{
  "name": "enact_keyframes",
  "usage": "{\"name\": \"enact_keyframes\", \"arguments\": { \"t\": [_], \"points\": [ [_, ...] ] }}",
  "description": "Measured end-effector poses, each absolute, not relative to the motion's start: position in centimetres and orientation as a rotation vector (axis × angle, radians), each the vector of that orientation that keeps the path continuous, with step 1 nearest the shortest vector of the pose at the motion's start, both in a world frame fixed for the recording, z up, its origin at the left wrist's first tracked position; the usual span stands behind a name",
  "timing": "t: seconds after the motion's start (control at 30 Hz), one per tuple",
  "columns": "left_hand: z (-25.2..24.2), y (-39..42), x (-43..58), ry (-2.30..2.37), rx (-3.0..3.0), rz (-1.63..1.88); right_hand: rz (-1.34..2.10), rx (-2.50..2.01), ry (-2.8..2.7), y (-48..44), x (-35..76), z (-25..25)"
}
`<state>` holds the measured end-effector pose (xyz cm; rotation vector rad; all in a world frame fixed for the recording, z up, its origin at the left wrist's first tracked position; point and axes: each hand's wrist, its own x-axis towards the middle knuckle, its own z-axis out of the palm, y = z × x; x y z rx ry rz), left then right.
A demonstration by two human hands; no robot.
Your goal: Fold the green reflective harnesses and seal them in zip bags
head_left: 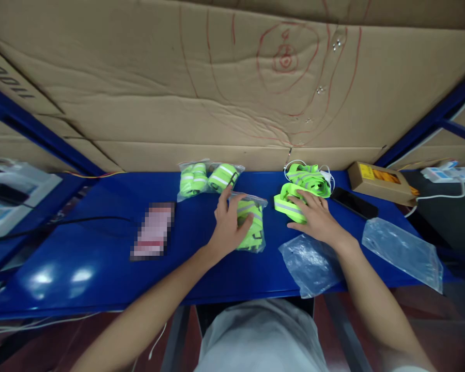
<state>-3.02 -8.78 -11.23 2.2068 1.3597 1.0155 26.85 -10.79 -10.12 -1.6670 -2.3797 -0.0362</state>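
Observation:
My left hand [229, 223] has its fingers apart at the left side of a clear bag [258, 243] holding a folded yellow-green reflective strap, its thumb over the bag. My right hand [313, 216] is closed over a loose reflective strap [287, 205] with a grey stripe, part of the coil hidden under the fingers. Just behind it lies a heap of similar straps [310, 178]. Two more bagged straps, a left bag [192, 181] and a right bag [222, 177], rest at the back of the blue table [101, 232].
Empty clear bags, a near one [312, 263] and a right one [403, 253], lie on the table. Beside them are a black phone [354, 203] and a cardboard box [382, 183]. A lit phone [154, 231] lies left. A cardboard wall [232, 103] rises behind.

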Motion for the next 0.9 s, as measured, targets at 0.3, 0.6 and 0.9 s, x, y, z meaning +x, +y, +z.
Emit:
{"name": "enact_keyframes", "arguments": {
  "t": [0.3, 0.6, 0.9],
  "points": [
    [-11.5, -8.5, -2.9, 1.345, 2.229, 1.017, -0.066, -1.77, -2.166, -10.3, 26.7, -9.3],
    [-10.8, -8.8, -3.0, 1.298, 2.331, 1.057, 0.893, -1.346, -0.943, -11.0, 25.0, -7.7],
    [-9.5, -10.1, -2.9, 0.783, 2.454, 0.924, 1.419, -1.261, -0.806, -11.8, 20.9, -9.3]
  ]
}}
